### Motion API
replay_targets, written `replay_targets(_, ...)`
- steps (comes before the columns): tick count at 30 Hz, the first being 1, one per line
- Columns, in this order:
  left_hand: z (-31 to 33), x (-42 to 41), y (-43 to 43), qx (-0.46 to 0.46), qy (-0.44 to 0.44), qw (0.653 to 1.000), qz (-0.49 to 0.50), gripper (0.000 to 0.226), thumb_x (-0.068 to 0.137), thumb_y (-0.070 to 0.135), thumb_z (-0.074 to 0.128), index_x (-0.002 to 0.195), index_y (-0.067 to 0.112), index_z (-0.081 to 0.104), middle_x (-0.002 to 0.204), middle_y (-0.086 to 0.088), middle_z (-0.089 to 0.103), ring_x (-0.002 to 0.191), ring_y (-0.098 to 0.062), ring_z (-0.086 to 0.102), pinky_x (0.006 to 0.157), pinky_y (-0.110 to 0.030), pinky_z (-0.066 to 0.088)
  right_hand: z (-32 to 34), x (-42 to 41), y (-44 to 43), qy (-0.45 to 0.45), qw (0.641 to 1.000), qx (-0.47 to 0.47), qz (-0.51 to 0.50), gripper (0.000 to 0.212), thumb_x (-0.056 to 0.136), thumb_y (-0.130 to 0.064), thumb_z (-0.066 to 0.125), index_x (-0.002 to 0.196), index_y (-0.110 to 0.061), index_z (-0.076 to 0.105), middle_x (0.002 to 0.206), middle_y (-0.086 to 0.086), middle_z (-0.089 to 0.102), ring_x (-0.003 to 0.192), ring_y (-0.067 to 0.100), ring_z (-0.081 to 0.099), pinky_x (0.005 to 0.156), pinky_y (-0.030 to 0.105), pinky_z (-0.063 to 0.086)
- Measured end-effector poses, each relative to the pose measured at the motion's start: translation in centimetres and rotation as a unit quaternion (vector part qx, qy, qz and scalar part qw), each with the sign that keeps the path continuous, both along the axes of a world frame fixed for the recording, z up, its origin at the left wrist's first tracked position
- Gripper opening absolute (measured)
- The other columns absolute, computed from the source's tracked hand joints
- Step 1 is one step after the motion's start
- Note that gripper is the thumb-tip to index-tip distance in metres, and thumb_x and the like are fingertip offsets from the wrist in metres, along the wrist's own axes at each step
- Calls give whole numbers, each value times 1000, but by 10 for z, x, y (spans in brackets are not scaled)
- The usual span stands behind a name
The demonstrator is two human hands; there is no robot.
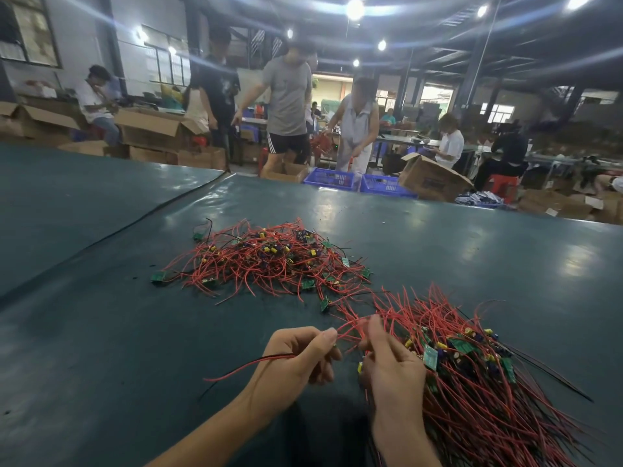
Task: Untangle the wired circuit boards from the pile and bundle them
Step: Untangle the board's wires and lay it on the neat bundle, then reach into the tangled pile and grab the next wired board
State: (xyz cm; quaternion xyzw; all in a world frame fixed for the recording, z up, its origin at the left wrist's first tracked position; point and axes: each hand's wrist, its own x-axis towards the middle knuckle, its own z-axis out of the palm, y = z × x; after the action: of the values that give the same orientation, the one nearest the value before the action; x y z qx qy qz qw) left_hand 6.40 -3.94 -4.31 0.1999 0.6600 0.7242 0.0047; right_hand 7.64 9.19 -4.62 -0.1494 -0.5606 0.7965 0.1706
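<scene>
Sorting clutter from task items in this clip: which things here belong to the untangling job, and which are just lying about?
Job:
- pile
- bundle, held by the right hand
- wires, pinched by the left hand

Lying about:
- blue crates
- cardboard box
- red stool

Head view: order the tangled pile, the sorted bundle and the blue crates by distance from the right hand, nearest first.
1. Sorted bundle: touching the right hand, on its right side.
2. Tangled pile: mid-table, ahead and left.
3. Blue crates: beyond the far edge of the table.
</scene>
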Motion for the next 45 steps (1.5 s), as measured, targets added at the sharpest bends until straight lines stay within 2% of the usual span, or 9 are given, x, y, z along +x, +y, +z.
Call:
replay_targets(3, -3, 0, 1, -15, 14, 1000, -10, 36, 91, 34, 58, 59, 19, 65, 54, -2, 60, 49, -14, 52, 53, -21, 43, -1, 7, -19, 41, 993, 91, 66, 28, 86, -32, 68, 63, -21, 79, 61, 9, 70, 56, 11, 61, 56, 26, 54)
replay_targets(8, -5, -1, -1, -60, 25, 998, -11, 36, 89, 39, 58, 57, 21, 64, 55, 0, 60, 50, -14, 56, 54, -21, 43, -3, 4, -17, 9, 993, 99, 56, 28, 91, -22, 67, 67, -20, 80, 67, 7, 73, 68, 20, 69, 70, 36, 58)
replay_targets(12, -4, 0, 1, -64, 8, 998, -27, 36, 79, 48, 59, 56, 20, 65, 57, -10, 61, 48, -16, 57, 53, -23, 46, -1, -3, 1, -28, 999, 23, 2, 25, 91, -23, 68, 72, -11, 79, 43, -5, 40, 37, 8, 36, 38, 18, 35)
replay_targets(15, -1, 2, 0, -59, 5, 997, -51, 36, 80, 46, 59, 56, 19, 66, 53, -6, 59, 47, -15, 57, 52, -21, 46, 1, -8, 21, -35, 998, -18, -48, 26, 90, -25, 68, 71, -11, 78, 43, -8, 38, 33, 4, 29, 31, 15, 28)
replay_targets(23, 6, 2, -3, -21, -26, 999, -32, 38, 84, 40, 59, 55, 17, 67, 53, -7, 59, 48, -17, 54, 51, -23, 45, 2, -7, 25, 26, 997, -8, -67, 25, 89, -32, 67, 76, -14, 79, 47, -10, 45, 36, 2, 33, 34, 16, 32)
replay_targets(31, 9, 0, -3, 44, -77, 995, -40, 42, 83, 42, 52, 53, 15, 64, 51, -6, 55, 44, -16, 50, 48, -23, 44, 0, 11, -19, 93, 976, 152, 123, 45, 77, -49, 64, 56, -9, 67, 52, -1, 58, 48, 10, 50, 50, 18, 41)
replay_targets(37, 2, -6, -5, -52, -144, 988, -6, 76, 81, 70, 37, 63, 2, 65, 56, -6, 60, 53, -12, 58, 59, -19, 46, -4, 12, -21, 52, 967, 209, 134, 61, 87, -54, 47, 55, -5, 65, 54, 7, 60, 53, 20, 56, 57, 29, 48)
replay_targets(40, 0, -12, -8, -56, -174, 983, -11, 83, 78, 75, 27, 63, 7, 72, 52, -6, 60, 50, -15, 58, 54, -21, 46, 0, 10, -16, -46, 991, 107, 71, 62, 89, -57, 50, 42, -17, 46, 43, -2, 37, 39, 13, 33, 43, 25, 30)
replay_targets(45, -3, -17, -11, -28, -170, 985, -24, 77, 79, 72, 26, 63, 13, 73, 57, -10, 62, 50, -17, 57, 50, -22, 46, 9, 6, 5, -62, 972, -227, 21, 51, 101, -51, 40, 63, -18, 42, 44, -6, 29, 30, 7, 22, 30, 16, 20)
